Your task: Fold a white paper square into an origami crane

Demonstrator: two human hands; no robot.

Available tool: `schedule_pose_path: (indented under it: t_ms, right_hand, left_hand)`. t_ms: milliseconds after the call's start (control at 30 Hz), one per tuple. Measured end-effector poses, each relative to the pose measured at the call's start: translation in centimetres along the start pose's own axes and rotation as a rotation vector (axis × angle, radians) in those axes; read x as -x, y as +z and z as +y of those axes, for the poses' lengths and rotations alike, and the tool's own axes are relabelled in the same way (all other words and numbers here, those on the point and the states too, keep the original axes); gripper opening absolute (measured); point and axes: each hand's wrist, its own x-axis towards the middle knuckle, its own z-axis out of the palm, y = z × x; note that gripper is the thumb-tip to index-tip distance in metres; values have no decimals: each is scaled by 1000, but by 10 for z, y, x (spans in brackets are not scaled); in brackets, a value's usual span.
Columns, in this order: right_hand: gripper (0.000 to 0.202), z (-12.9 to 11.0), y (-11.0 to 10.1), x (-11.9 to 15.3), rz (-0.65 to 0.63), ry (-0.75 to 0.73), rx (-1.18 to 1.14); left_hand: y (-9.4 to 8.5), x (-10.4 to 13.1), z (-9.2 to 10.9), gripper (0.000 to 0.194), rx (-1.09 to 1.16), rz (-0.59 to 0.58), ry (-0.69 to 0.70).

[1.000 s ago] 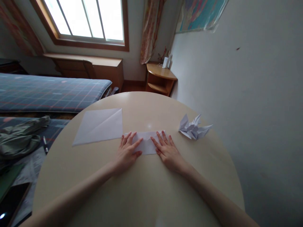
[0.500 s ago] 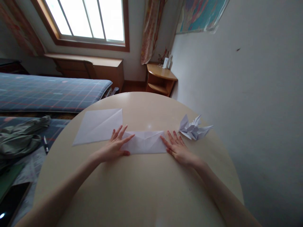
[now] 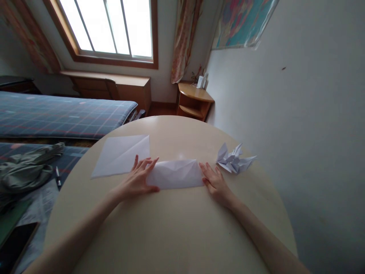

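A white folded paper strip (image 3: 176,175) lies across the middle of the round cream table (image 3: 176,228), its upper edge slightly raised. At its left end is my left hand (image 3: 139,177), fingers spread, thumb at the near corner. My right hand (image 3: 215,182) touches the strip's right end with its fingers apart. Beyond my left hand lies a flat white sheet (image 3: 121,154) with a diagonal crease. Folded white paper figures (image 3: 235,159) sit together just beyond my right hand.
To the left are a plaid mattress (image 3: 65,116), a grey-green cloth (image 3: 25,167), a pen (image 3: 58,177) and a dark phone (image 3: 18,243). Behind the table stands a wooden corner shelf (image 3: 195,93); a white wall (image 3: 285,121) runs along the right.
My right hand's fingers have drawn off the strip's top to its right edge. My left fingers have bunched slightly, and the strip's upper edge has lifted. The view has tilted a little.
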Motion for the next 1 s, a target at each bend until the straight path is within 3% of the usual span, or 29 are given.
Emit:
schedule_pose_path:
  t_ms: [100, 200, 333, 500, 733, 900, 1000]
  right_hand:
    - [51, 0, 0, -2, 61, 18, -140]
    - [60, -5, -5, -2, 126, 53, -340]
    - [66, -17, -13, -3, 303, 194, -704]
    - [62, -21, -13, -4, 370, 272, -1107]
    - [52, -17, -11, -1, 464, 333, -1017]
    - [53, -20, -15, -2, 465, 373, -909]
    - [50, -24, -18, -3, 487, 373, -818]
  left_hand:
    - [0, -1, 6, 109, 28, 74, -17]
    - [-1, -2, 12, 106, 14, 161, 52]
    - [-6, -3, 18, 89, -112, 248, 190]
    - [-12, -3, 22, 69, -249, 304, 221]
    - [-10, -1, 32, 63, -235, 392, 227]
    - [-7, 4, 50, 59, -251, 521, 238]
    - [-6, 7, 67, 43, -231, 568, 301]
